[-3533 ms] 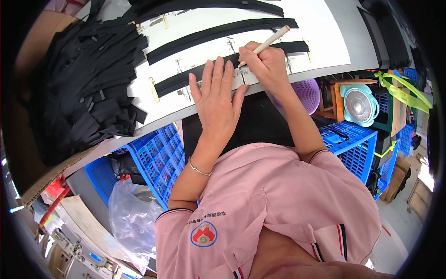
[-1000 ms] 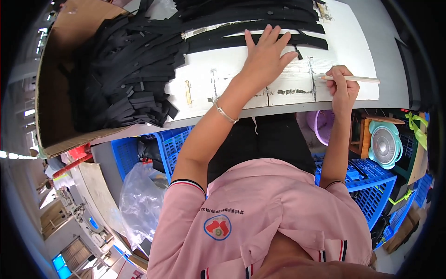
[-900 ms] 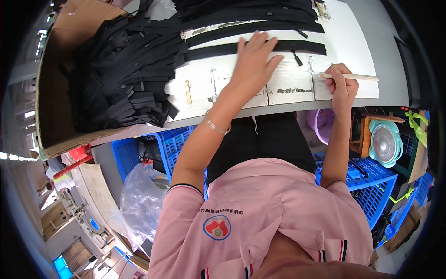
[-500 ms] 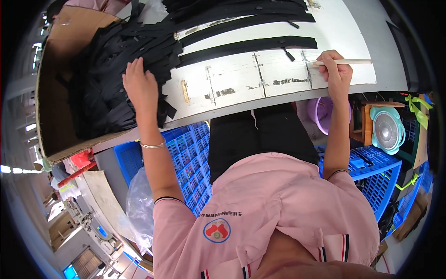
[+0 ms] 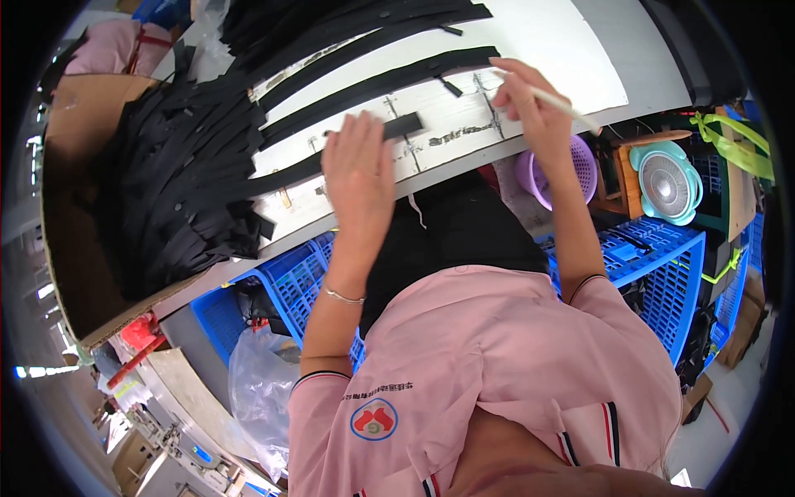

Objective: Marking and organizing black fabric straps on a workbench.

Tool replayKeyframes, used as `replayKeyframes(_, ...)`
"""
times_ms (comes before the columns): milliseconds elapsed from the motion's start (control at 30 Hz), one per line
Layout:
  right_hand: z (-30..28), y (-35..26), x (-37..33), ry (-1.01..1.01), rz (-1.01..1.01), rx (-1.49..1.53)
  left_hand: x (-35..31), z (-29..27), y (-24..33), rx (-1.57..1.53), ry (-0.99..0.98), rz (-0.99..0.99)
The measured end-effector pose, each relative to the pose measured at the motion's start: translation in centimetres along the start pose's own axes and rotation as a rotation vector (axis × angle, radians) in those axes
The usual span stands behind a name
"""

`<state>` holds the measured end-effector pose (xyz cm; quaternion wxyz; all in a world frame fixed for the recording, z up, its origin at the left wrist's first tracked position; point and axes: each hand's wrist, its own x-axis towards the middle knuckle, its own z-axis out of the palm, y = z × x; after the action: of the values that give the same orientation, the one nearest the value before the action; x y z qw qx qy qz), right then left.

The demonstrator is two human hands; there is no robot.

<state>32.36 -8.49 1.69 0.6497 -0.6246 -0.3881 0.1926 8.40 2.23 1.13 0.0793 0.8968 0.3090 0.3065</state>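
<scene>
My left hand [image 5: 360,166] is on a black zipper strip [image 5: 404,125], its fingers lying along the strip and the thumb hidden. One end sticks out to the right of the fingers; the rest trails left to a heap of black strips [image 5: 178,182] in a cardboard box. My right hand [image 5: 534,108] grips a slim white pencil [image 5: 563,106], its fingertips close to the right end of another zipper strip [image 5: 373,89] lying across the white board [image 5: 571,62]. A small pull tab [image 5: 450,86] hangs from that strip.
The cardboard box [image 5: 62,207] stands at the left of the table. Dark marks and lines [image 5: 460,135] run along the board's near side. Below the table edge are a purple basket [image 5: 586,166], a turquoise fan [image 5: 665,184], blue crates [image 5: 675,290] and a clear plastic bag [image 5: 261,389].
My left hand has moved right from the heap, drawing a black zipper strip over the board. My right hand has tilted the pencil. The whole view has shifted and turned slightly.
</scene>
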Motion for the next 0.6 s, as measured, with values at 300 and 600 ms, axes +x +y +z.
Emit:
replayKeyframes(300,1.1,0.1,-4.9,-0.057,-0.512,-0.727,-0.2,1.8,5.5,-0.105,-0.232,-0.01)
replayKeyframes(600,-4.2,1.5,-3.6,0.044,-0.407,-0.971,-3.5,-1.0,2.2,0.068,-0.263,-0.135)
